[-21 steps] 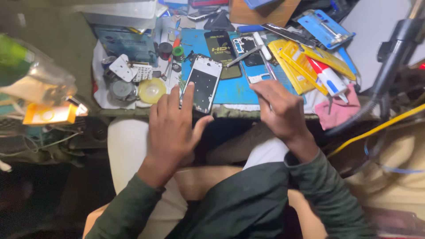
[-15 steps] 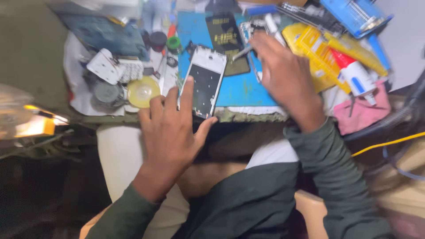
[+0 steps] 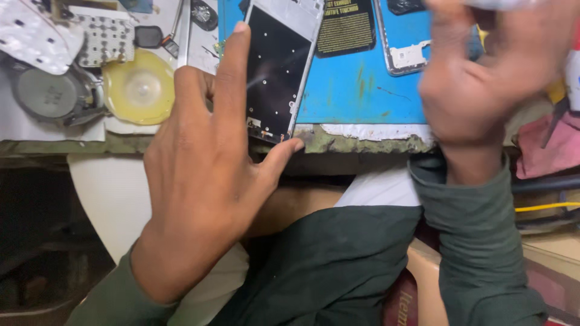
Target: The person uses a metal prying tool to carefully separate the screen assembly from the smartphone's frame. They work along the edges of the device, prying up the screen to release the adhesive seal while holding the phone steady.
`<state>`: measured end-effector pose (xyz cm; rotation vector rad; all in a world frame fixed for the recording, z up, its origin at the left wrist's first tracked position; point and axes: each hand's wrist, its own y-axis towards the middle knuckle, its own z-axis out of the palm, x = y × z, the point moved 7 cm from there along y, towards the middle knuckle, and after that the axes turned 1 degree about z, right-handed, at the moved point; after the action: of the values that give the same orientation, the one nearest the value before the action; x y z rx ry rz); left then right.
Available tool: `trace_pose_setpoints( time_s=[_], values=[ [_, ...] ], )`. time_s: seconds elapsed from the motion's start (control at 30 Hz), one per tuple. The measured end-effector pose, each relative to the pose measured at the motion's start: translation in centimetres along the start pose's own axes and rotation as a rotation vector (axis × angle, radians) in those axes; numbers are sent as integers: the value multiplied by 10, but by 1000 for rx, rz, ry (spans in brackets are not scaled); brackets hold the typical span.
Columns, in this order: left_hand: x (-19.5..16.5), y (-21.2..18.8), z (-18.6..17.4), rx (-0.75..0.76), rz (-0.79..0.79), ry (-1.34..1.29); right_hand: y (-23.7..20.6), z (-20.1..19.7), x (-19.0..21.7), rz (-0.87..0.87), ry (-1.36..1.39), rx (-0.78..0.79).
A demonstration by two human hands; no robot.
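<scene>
A phone [image 3: 278,66] with a dark inner face and a white frame lies on a blue mat [image 3: 356,93] at the bench's front edge. My left hand [image 3: 205,163] holds it. The index finger runs along its left side and the thumb presses its lower corner. My right hand [image 3: 489,78] is raised over the mat's right end and is blurred. Its fingers are curled around a pale object [image 3: 513,3] at the top edge of the picture. I cannot tell what that object is.
Left of the phone lie a yellow round disc [image 3: 140,87], a grey round part [image 3: 45,96] and a white keypad piece [image 3: 106,39]. A black battery [image 3: 347,24] and a white phone shell [image 3: 408,54] rest on the mat. A pink cloth [image 3: 550,148] sits at the right.
The view has closed in on the bench. My right hand has come back from the tools at the far side and is lifted, now with a pale object. My left hand stays on the phone.
</scene>
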<state>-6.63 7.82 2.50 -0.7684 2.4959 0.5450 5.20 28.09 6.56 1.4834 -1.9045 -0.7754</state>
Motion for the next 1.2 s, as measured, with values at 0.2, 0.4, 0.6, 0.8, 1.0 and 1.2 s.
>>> trace_pose_setpoints(
  time_s=[0.2,0.4,0.6,0.8,1.0,1.2],
  values=[
    [1,7,0,-20,25,-204,-29,19,-7,479,780,180],
    [11,-3,7,-47,10,-346,-40,33,37,284,641,607],
    [11,-1,7,-50,11,-293,-26,37,44,184,540,718],
    [14,4,7,-23,59,-310,-25,43,32,163,629,702],
    [17,-5,13,-22,148,-277,-36,49,2,577,997,554],
    [21,-12,18,-59,249,-235,-28,49,17,398,697,662]
  ],
)
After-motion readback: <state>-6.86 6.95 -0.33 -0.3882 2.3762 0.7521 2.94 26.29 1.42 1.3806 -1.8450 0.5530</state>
